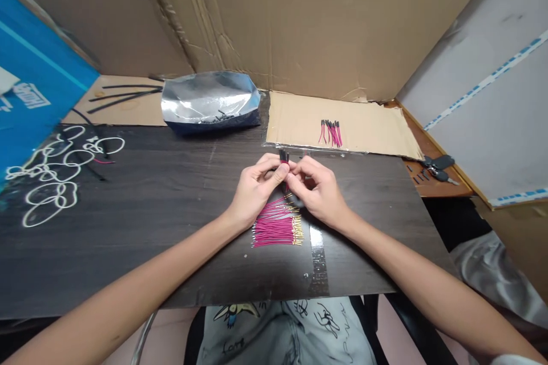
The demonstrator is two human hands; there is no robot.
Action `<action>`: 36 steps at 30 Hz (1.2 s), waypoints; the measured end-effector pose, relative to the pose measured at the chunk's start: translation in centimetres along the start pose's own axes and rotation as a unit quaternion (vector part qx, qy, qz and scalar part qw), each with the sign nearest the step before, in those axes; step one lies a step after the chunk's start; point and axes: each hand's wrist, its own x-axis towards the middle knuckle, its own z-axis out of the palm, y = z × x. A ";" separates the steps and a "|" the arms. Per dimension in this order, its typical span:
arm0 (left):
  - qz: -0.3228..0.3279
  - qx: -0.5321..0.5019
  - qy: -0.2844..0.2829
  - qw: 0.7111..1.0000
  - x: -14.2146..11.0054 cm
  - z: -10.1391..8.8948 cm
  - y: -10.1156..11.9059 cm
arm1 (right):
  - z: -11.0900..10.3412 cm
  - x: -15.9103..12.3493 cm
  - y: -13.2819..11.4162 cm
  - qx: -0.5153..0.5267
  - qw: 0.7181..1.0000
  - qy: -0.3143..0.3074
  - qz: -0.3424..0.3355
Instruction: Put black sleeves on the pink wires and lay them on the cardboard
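My left hand (262, 185) is closed on a small bundle of short red wires with black sleeves (283, 155), whose dark ends stick up above the thumb. Close against it, my right hand (315, 185) is pinched with its fingertips at the bundle; what exactly they grip is too small to tell. Just below both hands, a row of pinkish-red wires (274, 232) with gold-coloured pins at their right ends lies on the dark table. Farther back, several red wires with black ends (331, 132) rest on a cardboard sheet (377, 128).
A silver bag (209, 97) holding small black pieces stands at the back left, beside long black tubes (126, 94). White cord loops (55, 177) lie at the left. Keys (440, 168) and black bits sit at the right. Cardboard walls (334, 23) enclose the table (149, 199).
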 end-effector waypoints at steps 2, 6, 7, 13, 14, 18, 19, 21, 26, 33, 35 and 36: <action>0.005 0.025 0.010 1.000 0.1 -0.1 0.0 | -0.1 0.2 -0.1 -0.007 1.000 -0.009 0.007; 0.014 0.101 0.012 0.995 0.4 -0.6 0.2 | -2.3 1.5 1.0 -0.062 0.998 -0.003 0.030; 0.025 0.132 0.008 0.991 0.4 -0.8 0.3 | -3.4 2.0 1.6 -0.085 0.995 0.020 0.043; 0.179 0.330 -0.053 0.925 0.4 -1.7 0.7 | -10.6 4.5 6.5 -0.268 0.931 0.185 0.162; 0.210 0.353 -0.071 0.909 0.3 -1.8 0.7 | -11.2 4.6 7.1 -0.286 0.923 0.187 0.177; 0.287 0.440 -0.137 0.840 0.3 -2.1 0.2 | -11.6 4.8 8.6 -0.325 0.908 0.186 0.186; 0.293 0.455 -0.148 0.828 0.3 -2.1 0.1 | -11.4 4.8 8.7 -0.336 0.905 0.186 0.186; 0.296 0.475 -0.168 0.812 0.2 -2.1 0.0 | -11.0 4.8 8.8 -0.355 0.897 0.186 0.184; 0.293 0.484 -0.197 0.801 -0.1 -2.1 -0.4 | -10.7 4.8 8.8 -0.377 0.889 0.188 0.180; 0.290 0.492 -0.212 0.793 -0.2 -2.2 -0.3 | -10.8 4.6 9.1 -0.375 0.893 0.181 0.170; 0.282 0.500 -0.208 0.792 -0.1 -2.3 -0.2 | -10.8 4.5 9.3 -0.371 0.897 0.177 0.164; 0.275 0.507 -0.201 0.792 0.0 -2.3 -0.1 | -10.9 4.4 9.3 -0.368 0.899 0.175 0.162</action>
